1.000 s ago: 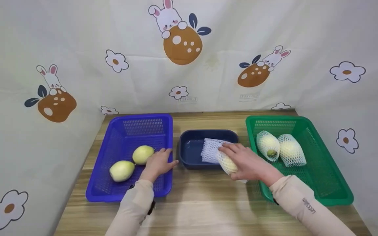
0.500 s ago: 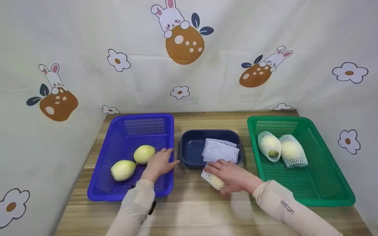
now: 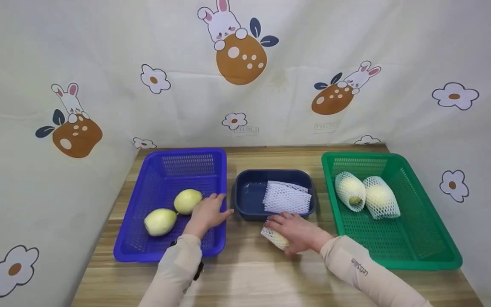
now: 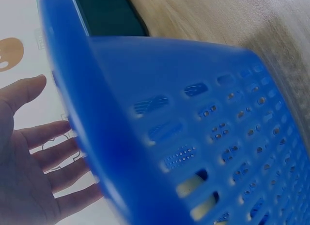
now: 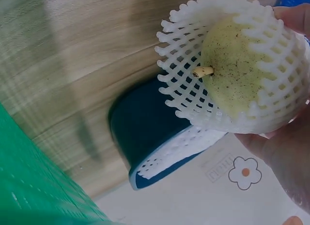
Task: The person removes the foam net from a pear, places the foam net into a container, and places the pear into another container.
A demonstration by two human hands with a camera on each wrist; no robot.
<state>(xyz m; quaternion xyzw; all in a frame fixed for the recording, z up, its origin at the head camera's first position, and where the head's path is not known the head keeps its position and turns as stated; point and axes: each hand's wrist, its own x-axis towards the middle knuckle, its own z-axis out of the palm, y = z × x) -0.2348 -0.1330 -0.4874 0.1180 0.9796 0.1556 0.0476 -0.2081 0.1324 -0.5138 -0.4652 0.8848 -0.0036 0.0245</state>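
Note:
My right hand [image 3: 294, 232] grips a pear in a white foam net sleeve [image 3: 274, 238], just in front of the dark blue tray. The right wrist view shows the pear's [image 5: 232, 65] brown stem and speckled skin at the sleeve's open end. My left hand [image 3: 208, 213] reaches over the purple-blue basket's right side, fingers extended. From the left wrist, its fingertips [image 4: 60, 126] meet the basket's rim [image 4: 104, 118]. Two bare yellow-green pears lie in that basket, one pear [image 3: 188, 201] close by the left hand, the other pear [image 3: 160, 221] nearer the front.
The dark blue tray [image 3: 249, 174] holds white foam net sleeves [image 3: 288, 200]. On the right stands a green basket [image 3: 407, 238] with two netted pears [image 3: 350, 191]. A printed curtain [image 3: 279, 115] hangs behind the wooden table [image 3: 245, 277].
My right hand has carried the netted pear left and toward me, from the tray's right front to just before it. The left hand has stayed at the basket.

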